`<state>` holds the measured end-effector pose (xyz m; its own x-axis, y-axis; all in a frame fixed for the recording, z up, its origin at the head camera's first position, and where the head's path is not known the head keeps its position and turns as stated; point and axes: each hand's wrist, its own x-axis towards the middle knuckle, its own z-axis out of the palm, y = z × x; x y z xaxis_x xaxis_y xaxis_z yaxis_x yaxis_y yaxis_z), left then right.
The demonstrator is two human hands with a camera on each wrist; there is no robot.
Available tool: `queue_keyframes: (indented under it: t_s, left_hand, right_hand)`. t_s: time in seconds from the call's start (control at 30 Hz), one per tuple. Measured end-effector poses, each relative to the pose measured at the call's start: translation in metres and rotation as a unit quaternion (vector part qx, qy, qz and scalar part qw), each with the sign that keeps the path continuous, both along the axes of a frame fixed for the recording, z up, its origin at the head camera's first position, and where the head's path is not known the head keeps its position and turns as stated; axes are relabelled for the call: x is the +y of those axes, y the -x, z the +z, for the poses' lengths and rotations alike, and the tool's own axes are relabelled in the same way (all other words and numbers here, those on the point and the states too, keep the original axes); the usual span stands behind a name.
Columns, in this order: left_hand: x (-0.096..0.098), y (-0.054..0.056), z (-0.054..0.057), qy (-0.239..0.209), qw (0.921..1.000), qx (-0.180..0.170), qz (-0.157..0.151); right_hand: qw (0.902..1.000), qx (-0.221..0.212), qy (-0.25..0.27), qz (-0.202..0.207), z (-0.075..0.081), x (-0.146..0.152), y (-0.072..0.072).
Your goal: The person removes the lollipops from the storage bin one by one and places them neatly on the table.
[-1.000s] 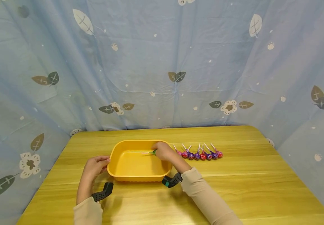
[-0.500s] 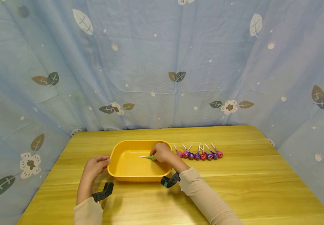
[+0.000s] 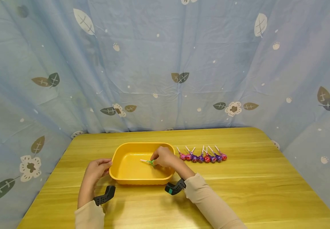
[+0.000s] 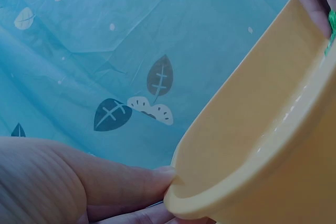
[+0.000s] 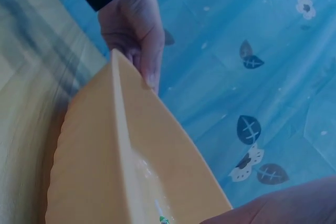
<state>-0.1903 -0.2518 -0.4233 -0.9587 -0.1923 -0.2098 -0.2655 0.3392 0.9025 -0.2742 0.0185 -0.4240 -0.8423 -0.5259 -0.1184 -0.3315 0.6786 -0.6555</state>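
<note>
A yellow plastic basin point(image 3: 142, 181) sits on the table, left of a row of lollipops. My left hand point(image 3: 96, 169) grips its left rim, the thumb point(image 4: 142, 182) pressed against the edge in the left wrist view. Inside the basin's right half, my right hand point(image 3: 165, 157) pinches a green-wrapped lollipop point(image 3: 151, 163) by its head end. The white stick points left over the basin floor. Part of the candy is covered by my fingers. In the right wrist view only a bit of the green wrapper point(image 5: 164, 219) shows at the bottom edge.
Several pink, red and purple lollipops point(image 3: 200, 158) lie in a row right of the basin, sticks pointing away from me. The wooden table point(image 3: 256, 184) ends at a patterned blue curtain point(image 3: 159, 63) behind. Each wrist wears a black camera mount point(image 3: 175, 187).
My right hand has shifted a little left inside the basin, bringing the green lollipop left and slightly nearer. My left hand and the basin have stayed in place.
</note>
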Motion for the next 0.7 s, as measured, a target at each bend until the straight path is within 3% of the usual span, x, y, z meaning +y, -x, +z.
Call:
queue_keyframes:
  t_s: [0.53,0.7]
  left_hand:
    - [0.0,0.001,0.0,-0.003,1.0,-0.004,0.001]
    - [-0.001,0.001,-0.001,-0.002,1.0,-0.003,0.0]
  right_hand:
    - [0.9952,0.006,0.089,0.039,0.011,0.031,-0.021]
    - [0.9867,-0.038,0.151,0.045,0.011,0.042,-0.028]
